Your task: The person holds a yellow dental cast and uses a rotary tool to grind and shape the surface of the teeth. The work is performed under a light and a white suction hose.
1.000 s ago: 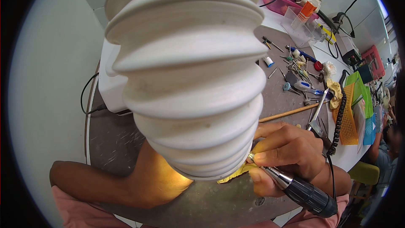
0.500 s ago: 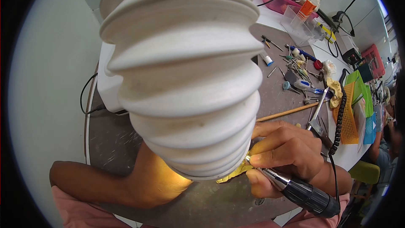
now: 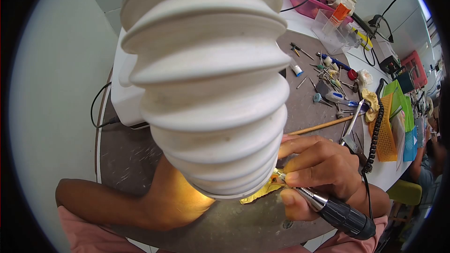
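My right hand [image 3: 323, 166] grips a rotary handpiece [image 3: 335, 211] with a black body and silver nose, held like a pen. The handpiece's tip is close to a brightly lit yellow piece with a ragged edge [image 3: 260, 194], only part of which shows. My left hand [image 3: 185, 201] reaches in from the left, lit at the wrist. Its fingers are hidden behind a thick white ribbed hose [image 3: 215, 112], which fills the middle of the view.
Many burs and small bits [image 3: 335, 77] lie scattered at the back right, with a wooden stick [image 3: 321, 125] nearer. Farther right are a yellow plaster piece [image 3: 370, 105], a coiled black cord [image 3: 376, 126] and an orange basket [image 3: 388, 133]. A white box [image 3: 126, 93] stands left; a person [image 3: 427, 168] is far right.
My right hand and the handpiece have shifted slightly to the right, showing more of the handpiece's tip. My left arm is almost unchanged. The upper hose appears slightly farther right.
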A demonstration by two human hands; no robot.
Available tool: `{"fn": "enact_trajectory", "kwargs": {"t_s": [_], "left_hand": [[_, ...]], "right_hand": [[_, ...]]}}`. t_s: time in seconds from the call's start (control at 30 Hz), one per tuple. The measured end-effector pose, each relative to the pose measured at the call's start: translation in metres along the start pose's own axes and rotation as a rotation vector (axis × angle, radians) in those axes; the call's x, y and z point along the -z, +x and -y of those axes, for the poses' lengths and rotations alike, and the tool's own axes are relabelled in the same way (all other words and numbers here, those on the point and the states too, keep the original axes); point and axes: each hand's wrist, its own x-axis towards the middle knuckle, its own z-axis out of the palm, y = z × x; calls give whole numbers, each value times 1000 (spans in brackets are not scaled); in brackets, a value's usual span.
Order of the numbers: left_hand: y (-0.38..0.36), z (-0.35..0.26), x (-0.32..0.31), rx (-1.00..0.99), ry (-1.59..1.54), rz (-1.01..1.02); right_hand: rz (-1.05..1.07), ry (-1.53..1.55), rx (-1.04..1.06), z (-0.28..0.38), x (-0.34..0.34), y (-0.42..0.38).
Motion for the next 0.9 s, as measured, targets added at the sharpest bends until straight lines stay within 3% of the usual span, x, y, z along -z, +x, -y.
{"fn": "enact_trajectory", "kwargs": {"t_s": [0.1,0.47,0.6,0.7,0.9], "left_hand": [[1,-6,3,46,34,-2],[4,5,6,-147,271,-31],[4,2,5,-2,144,4],[6,9,7,-184,377,8],[6,-7,10,48,43,93]], "right_hand": [[3,9,-32,2,3,-2],[4,-32,60,-3,0,6],[23,-33,47,-1,1,7],[6,-10,39,-2,1,3],[-51,-76,66,-5,4,9]]}}
